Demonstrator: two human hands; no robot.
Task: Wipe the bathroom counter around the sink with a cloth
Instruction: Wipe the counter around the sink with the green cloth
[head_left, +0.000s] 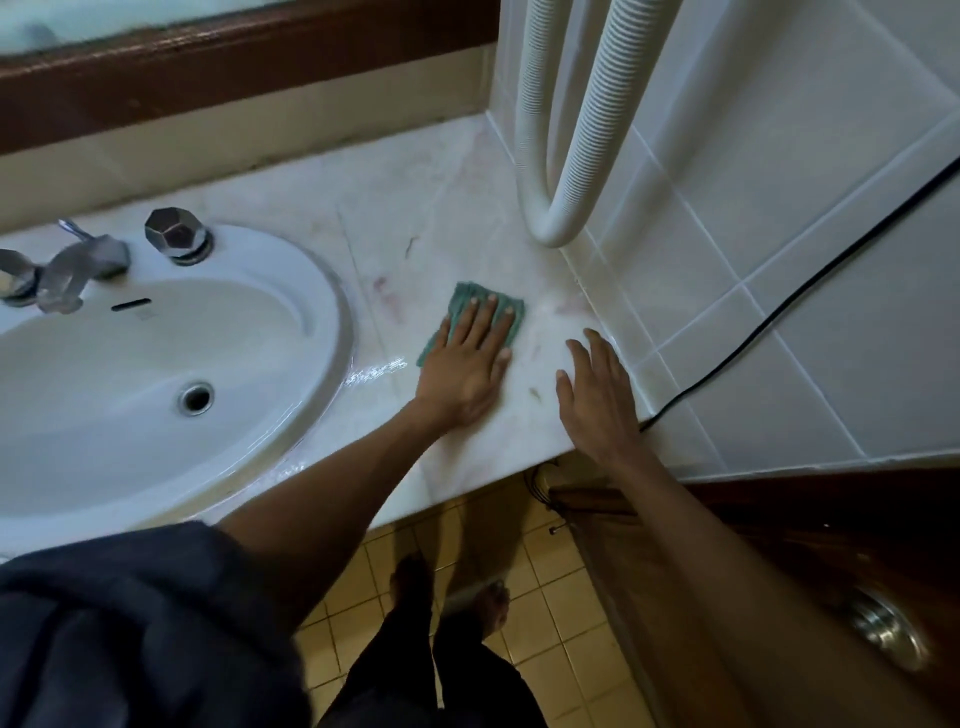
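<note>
Here, centre frame, the left hand (470, 364) presses flat on the soft, limp green cloth (470, 317) on the counter (415, 208); the right hand (597, 400) rests spread, empty. Palm pressure should grip it best.

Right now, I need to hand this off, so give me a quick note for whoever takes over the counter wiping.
Left hand: flat, palm down, pressing the green cloth onto the counter right of the sink.
Right hand: empty, open, resting on the counter's front right corner beside the tiled wall.
Done: cannot tell for sure; a wet streak lies by the sink rim.
Left: reddish marks beside the cloth, the back strip near the white hose, and the area behind the tap.
</note>
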